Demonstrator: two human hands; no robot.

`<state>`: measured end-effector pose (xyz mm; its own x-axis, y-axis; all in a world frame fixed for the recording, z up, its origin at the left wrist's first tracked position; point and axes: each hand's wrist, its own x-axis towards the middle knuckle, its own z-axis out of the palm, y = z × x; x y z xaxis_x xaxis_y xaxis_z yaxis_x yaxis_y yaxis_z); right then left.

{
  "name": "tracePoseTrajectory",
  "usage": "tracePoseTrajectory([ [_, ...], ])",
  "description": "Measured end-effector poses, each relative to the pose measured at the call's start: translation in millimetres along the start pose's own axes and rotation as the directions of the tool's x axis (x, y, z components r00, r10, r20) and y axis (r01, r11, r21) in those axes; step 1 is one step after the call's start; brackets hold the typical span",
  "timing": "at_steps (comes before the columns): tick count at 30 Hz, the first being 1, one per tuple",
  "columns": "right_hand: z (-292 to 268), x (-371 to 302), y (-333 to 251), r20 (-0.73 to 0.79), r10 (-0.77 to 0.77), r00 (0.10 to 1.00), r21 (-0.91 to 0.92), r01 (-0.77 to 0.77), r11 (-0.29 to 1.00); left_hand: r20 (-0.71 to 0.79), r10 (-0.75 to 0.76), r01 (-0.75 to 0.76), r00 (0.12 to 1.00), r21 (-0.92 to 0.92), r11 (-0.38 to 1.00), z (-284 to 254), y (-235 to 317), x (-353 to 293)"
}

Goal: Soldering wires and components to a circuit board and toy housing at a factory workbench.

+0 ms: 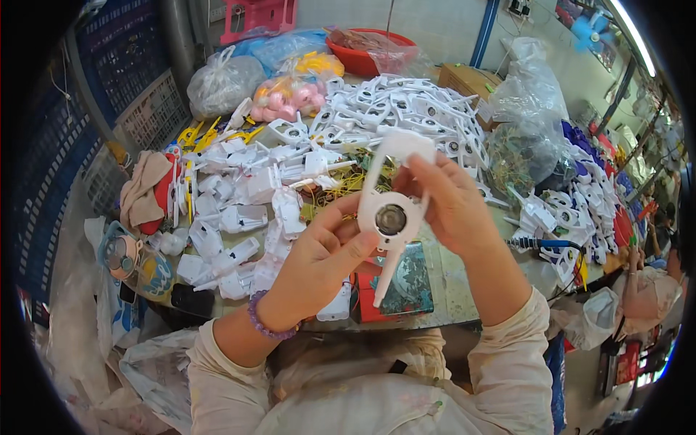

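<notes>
Seemingly we're mid-batch: our left grip [328, 246] and right grip [455, 206] hold one white frame [391, 219]; similar frames [406, 105] crowd toward the table's [455, 290] far edge, their completion unclear.

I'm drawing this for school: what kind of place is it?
Probably a small assembly workshop: heaps of white plastic parts, a tangle of wires and a blue-handled tool share the worktable.

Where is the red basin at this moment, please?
In the head view, the red basin sits near the top, right of centre, beyond the heaped white plastic parts, between the blue plastic and the cardboard box.
</notes>
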<state>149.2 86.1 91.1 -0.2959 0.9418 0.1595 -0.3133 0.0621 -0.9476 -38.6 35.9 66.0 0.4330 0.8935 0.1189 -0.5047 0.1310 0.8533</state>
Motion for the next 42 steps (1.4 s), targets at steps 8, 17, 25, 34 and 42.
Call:
tracePoseTrajectory([
  [8, -44, -84, -18, 0.382, -0.621, 0.684, -0.739, 0.63, 0.239, 0.103, 0.567, -0.396, 0.817, 0.816, 0.422, -49, 8, 31],
  [17, -121, -157, 107, 0.021, -0.297, 0.955, -0.757, 0.209, 0.619, 0.387, 0.117, -0.392, 0.915, 0.92, 0.022, -91, -24, 69],
  [25, -115, -163, 109, 0.102, -0.247, 0.964, -0.804, 0.226, 0.55, 0.441, -0.216, -0.488, 0.871, 0.824, -0.287, -78, -56, 117],
  [34, -115, -163, 111, 0.053, -0.357, 0.932, -0.821, 0.244, 0.515, 0.503, -0.096, -0.512, 0.859, 0.832, -0.215, -69, -71, 137],
  [42, -115, -160, 110, 0.075, -0.392, 0.917, -0.849, 0.265, 0.458, 0.398, -0.162, -0.423, 0.903, 0.755, -0.501, -64, -74, 126],
])
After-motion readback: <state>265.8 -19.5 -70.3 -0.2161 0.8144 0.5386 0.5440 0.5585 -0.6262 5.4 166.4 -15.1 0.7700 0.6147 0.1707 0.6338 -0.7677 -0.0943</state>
